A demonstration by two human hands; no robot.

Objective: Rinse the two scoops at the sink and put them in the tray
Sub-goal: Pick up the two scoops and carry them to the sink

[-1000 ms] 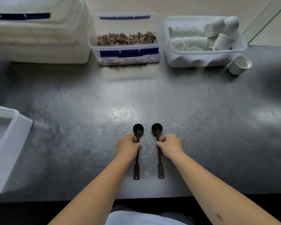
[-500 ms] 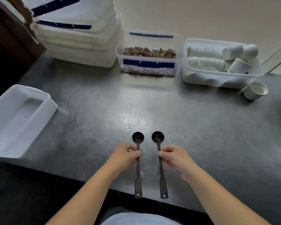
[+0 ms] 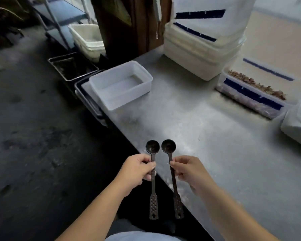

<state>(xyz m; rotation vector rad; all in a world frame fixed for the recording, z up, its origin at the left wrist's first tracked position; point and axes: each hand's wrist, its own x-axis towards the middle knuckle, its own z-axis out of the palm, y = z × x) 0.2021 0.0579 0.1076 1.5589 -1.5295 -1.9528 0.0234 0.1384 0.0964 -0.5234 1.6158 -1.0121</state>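
Note:
Two dark long-handled scoops are lifted off the steel counter (image 3: 207, 136), side by side with bowls pointing away from me. My left hand (image 3: 137, 170) grips the left scoop (image 3: 152, 171) by its upper handle. My right hand (image 3: 189, 171) grips the right scoop (image 3: 172, 171) the same way. Both perforated handle ends hang below my fists, over the counter's front edge. An empty white plastic tray (image 3: 122, 84) sits at the counter's left end. No sink is visible.
Stacked white lidded bins (image 3: 203, 42) and a clear box of brown dried pieces (image 3: 254, 91) line the counter's back. A white tub (image 3: 299, 122) is at the right edge. Left of the counter are metal pans (image 3: 71, 66), a shelf with white tubs (image 3: 89, 39) and dark floor.
Both scoops have been lifted from the counter in my hands. My view has swung left, bringing the white tray, shelving and floor into sight; the cups have left the frame.

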